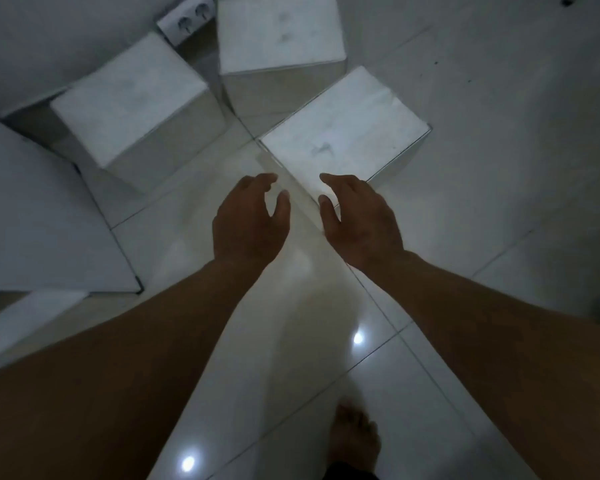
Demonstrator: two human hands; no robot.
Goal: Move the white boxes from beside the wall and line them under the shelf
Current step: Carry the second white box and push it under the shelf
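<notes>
- Boxes are the job here, and the nearest box [343,133] lies just past both hands on the tiled floor [499,202]
- left hand [250,220] hangs loose above the floor, fingers lightly curved, grasping nothing
- right hand [359,220] is likewise released, fingertips over the near corner of that box; contact is unclear
- hands look spread to take the box by its sides
- two more white boxes, a left one [132,102] and a far one [279,32], sit by the wall [49,29] near a socket [187,24]
- a white panel [32,220] at left may be the shelf
</notes>
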